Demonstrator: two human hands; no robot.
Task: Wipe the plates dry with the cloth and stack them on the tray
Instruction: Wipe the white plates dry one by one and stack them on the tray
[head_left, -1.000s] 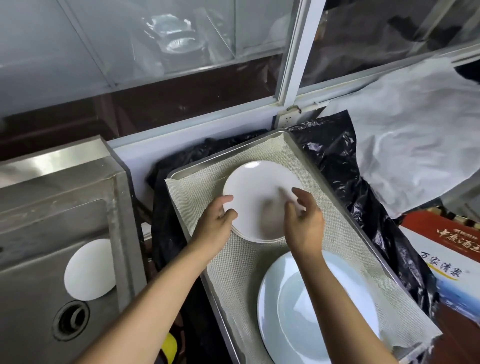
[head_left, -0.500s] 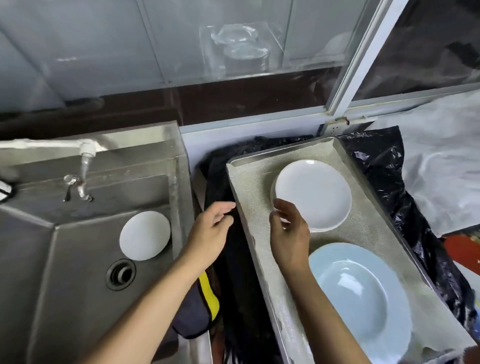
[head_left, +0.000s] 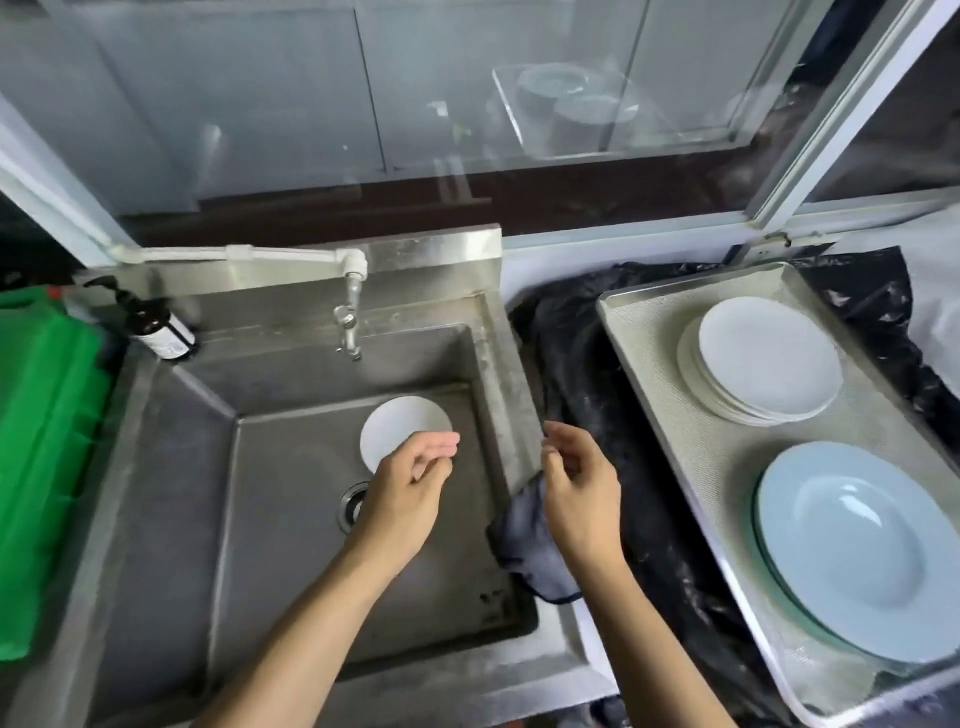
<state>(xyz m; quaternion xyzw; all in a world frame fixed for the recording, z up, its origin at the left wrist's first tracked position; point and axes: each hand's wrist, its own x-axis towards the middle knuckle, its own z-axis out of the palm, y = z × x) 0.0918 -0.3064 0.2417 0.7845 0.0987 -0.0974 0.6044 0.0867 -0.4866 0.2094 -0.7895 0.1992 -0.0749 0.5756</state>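
A small white plate (head_left: 400, 423) lies in the steel sink (head_left: 291, 519), near its back right. My left hand (head_left: 410, 483) hovers just over the plate's near edge, fingers loosely apart, holding nothing. My right hand (head_left: 579, 486) is above the sink's right rim, open and empty, over a dark grey cloth (head_left: 524, 545) draped on that rim. On the lined metal tray (head_left: 654, 364) at the right sit a stack of small white plates (head_left: 769, 358) at the back and a stack of pale blue deep plates (head_left: 857, 545) at the front.
A tap (head_left: 350, 317) hangs over the sink's back. A dark pump bottle (head_left: 156, 325) and a green container (head_left: 47, 457) stand at the left. Black plastic sheeting (head_left: 582, 364) fills the gap between sink and tray. The drain (head_left: 356, 506) is partly under my left hand.
Both hands left the white plate stack on the tray and moved left to the sink. My view swung left, bringing the whole sink and the cloth into sight.
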